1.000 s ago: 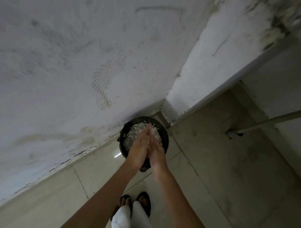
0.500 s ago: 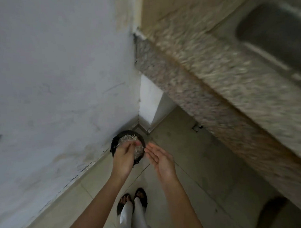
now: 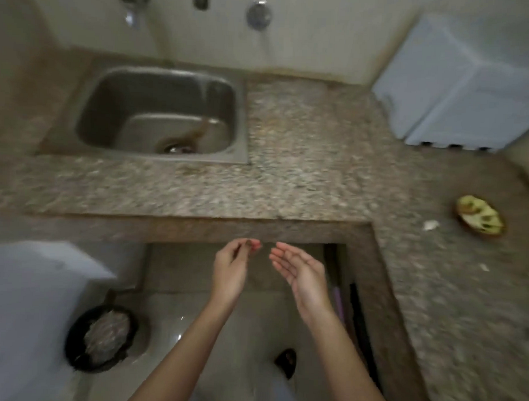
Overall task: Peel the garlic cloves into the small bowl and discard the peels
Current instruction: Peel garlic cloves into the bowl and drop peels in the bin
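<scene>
A black bin (image 3: pixel 72 340) full of pale garlic peels (image 3: pixel 107 336) stands on the floor at lower left, by the white wall. My left hand (image 3: pixel 231 268) is raised in front of the counter edge with its fingertips drawn together; something small and dark shows at them, too blurred to name. My right hand (image 3: pixel 297 269) is beside it, palm up, fingers relaxed and holding nothing. A small brown bowl (image 3: pixel 480 221) holding pale yellowish cloves sits on the counter at right, with one white garlic piece (image 3: pixel 430 225) lying next to it.
A speckled granite counter (image 3: pixel 303 159) wraps in an L around me. A steel sink (image 3: pixel 161 112) is set in its left part, with a tap (image 3: pixel 130 3) above. A white appliance (image 3: pixel 462 84) stands at the back right. A dark sandal (image 3: pixel 286 361) shows on the tiled floor.
My view swung up from the bin on the floor to the counter and sink. My hands came apart and rose away from the bin; the right palm turned upward.
</scene>
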